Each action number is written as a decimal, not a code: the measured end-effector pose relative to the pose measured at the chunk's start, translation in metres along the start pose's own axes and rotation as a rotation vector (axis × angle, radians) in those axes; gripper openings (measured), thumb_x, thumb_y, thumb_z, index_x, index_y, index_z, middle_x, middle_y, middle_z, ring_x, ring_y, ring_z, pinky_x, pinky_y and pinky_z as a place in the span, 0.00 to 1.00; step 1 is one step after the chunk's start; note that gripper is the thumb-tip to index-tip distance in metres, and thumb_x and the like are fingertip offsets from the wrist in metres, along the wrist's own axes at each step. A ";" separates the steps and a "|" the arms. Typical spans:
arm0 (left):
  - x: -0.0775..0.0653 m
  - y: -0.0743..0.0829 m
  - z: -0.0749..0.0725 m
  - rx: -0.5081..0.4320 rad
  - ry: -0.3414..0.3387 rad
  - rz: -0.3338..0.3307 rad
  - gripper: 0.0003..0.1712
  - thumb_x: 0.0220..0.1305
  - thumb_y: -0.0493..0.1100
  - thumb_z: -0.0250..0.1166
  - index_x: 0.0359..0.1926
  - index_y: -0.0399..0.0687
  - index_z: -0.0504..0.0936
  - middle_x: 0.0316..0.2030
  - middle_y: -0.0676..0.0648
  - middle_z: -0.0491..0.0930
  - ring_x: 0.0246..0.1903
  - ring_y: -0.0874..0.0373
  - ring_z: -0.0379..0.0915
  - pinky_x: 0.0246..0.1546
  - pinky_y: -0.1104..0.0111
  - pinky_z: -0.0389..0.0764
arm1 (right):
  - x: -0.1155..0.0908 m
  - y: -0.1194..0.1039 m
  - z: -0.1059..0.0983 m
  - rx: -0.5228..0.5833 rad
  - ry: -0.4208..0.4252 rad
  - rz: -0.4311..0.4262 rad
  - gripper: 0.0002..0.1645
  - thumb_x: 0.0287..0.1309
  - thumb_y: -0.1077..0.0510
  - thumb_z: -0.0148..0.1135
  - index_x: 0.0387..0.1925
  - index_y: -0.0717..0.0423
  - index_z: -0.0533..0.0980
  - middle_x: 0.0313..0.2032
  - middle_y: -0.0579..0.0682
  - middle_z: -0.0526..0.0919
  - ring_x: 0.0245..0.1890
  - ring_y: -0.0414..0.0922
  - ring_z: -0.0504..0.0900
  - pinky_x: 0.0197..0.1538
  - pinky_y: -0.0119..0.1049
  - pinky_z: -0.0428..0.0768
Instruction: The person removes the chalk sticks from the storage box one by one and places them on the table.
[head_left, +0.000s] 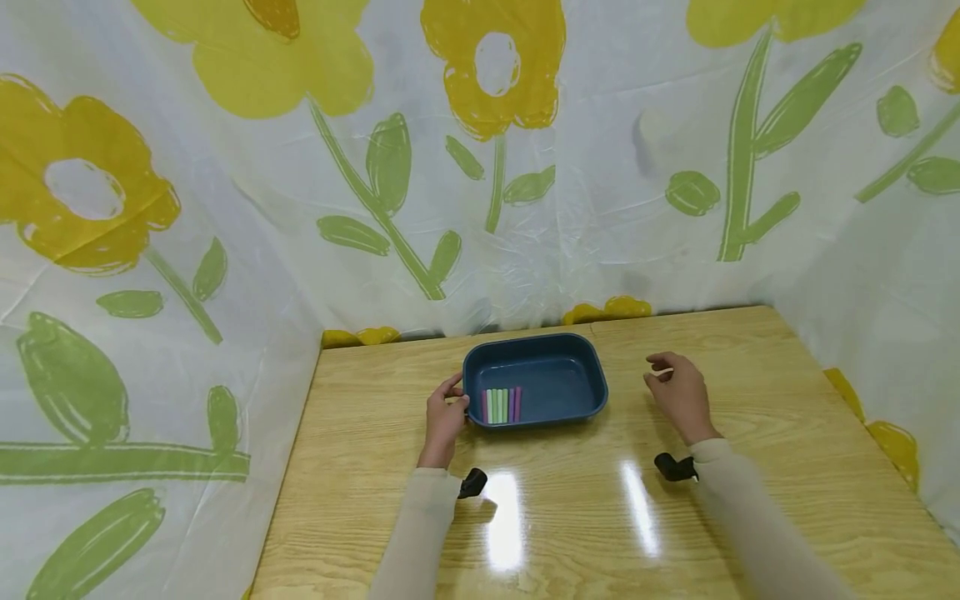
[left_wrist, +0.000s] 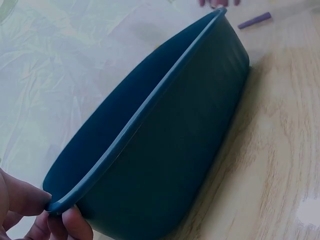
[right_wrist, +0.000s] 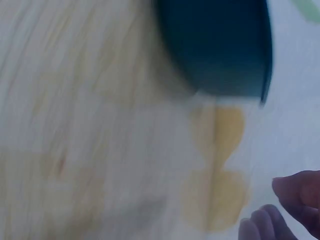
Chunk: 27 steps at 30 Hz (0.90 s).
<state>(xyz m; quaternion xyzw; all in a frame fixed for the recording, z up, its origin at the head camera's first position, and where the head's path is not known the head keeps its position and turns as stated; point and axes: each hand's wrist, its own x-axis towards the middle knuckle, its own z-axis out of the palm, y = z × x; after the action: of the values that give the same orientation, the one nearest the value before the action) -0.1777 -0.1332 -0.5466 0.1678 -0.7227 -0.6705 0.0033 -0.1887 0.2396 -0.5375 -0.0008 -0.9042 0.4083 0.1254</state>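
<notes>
The blue bin (head_left: 558, 385) stands upright on the wooden table (head_left: 352, 475), and its bottom rests on the surface. The left hand (head_left: 446, 419) is at the left end of the bin and holds its rim; in the left wrist view the thumb is on the upper side of this rim and the fingers are under it. Inside the bin, in the near left part, the sticks (head_left: 500, 406) lie side by side in one row: a purple one on the left, then pale green ones, then purple again.

The right hand (head_left: 684, 396) is to the right of the bin and does not touch it. Its fingers are loosely bent, with a narrow gap to the thumb, and they hold nothing that I can see.

Both arms come from the near side of the bin, in pale sleeves (head_left: 757, 508), each with a small black camera (head_left: 675, 467) at the wrist. Behind the bin hangs a white cloth (head_left: 600, 208) with yellow flowers and green leaves.
</notes>
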 end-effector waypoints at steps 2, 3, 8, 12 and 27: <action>0.000 0.001 0.000 0.003 0.001 -0.001 0.27 0.74 0.26 0.56 0.71 0.35 0.76 0.46 0.42 0.71 0.25 0.59 0.66 0.28 0.69 0.75 | 0.001 -0.013 0.007 0.032 0.019 -0.041 0.16 0.67 0.70 0.66 0.56 0.71 0.81 0.48 0.69 0.83 0.42 0.63 0.84 0.42 0.50 0.85; 0.000 0.001 0.000 0.004 0.002 -0.004 0.27 0.74 0.26 0.56 0.71 0.35 0.76 0.46 0.42 0.71 0.26 0.59 0.66 0.28 0.69 0.75 | 0.001 -0.018 0.011 0.050 0.027 -0.057 0.16 0.67 0.71 0.66 0.55 0.71 0.81 0.47 0.68 0.83 0.42 0.62 0.84 0.42 0.46 0.84; 0.000 0.001 0.000 0.001 0.001 -0.016 0.27 0.74 0.26 0.55 0.71 0.37 0.76 0.46 0.42 0.71 0.31 0.56 0.68 0.29 0.67 0.76 | 0.001 -0.044 0.033 0.148 0.039 -0.104 0.14 0.66 0.71 0.67 0.53 0.68 0.82 0.46 0.65 0.84 0.40 0.58 0.84 0.39 0.26 0.79; 0.000 0.002 0.001 -0.001 0.002 -0.018 0.27 0.74 0.26 0.56 0.71 0.38 0.77 0.46 0.42 0.71 0.31 0.56 0.68 0.30 0.67 0.76 | 0.000 -0.060 0.050 0.217 0.029 -0.149 0.14 0.64 0.72 0.68 0.51 0.69 0.82 0.44 0.64 0.84 0.39 0.57 0.84 0.38 0.25 0.78; 0.001 0.001 0.001 0.001 0.003 -0.024 0.27 0.74 0.26 0.56 0.71 0.38 0.77 0.46 0.43 0.71 0.30 0.56 0.68 0.28 0.68 0.76 | -0.006 -0.096 0.109 0.239 -0.149 -0.168 0.16 0.62 0.71 0.72 0.51 0.66 0.82 0.44 0.59 0.85 0.40 0.54 0.85 0.45 0.49 0.85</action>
<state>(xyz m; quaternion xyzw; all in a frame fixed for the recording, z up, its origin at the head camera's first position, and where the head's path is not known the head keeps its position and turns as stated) -0.1787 -0.1325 -0.5460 0.1773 -0.7208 -0.6700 -0.0038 -0.1982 0.0946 -0.5373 0.1199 -0.8529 0.4999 0.0910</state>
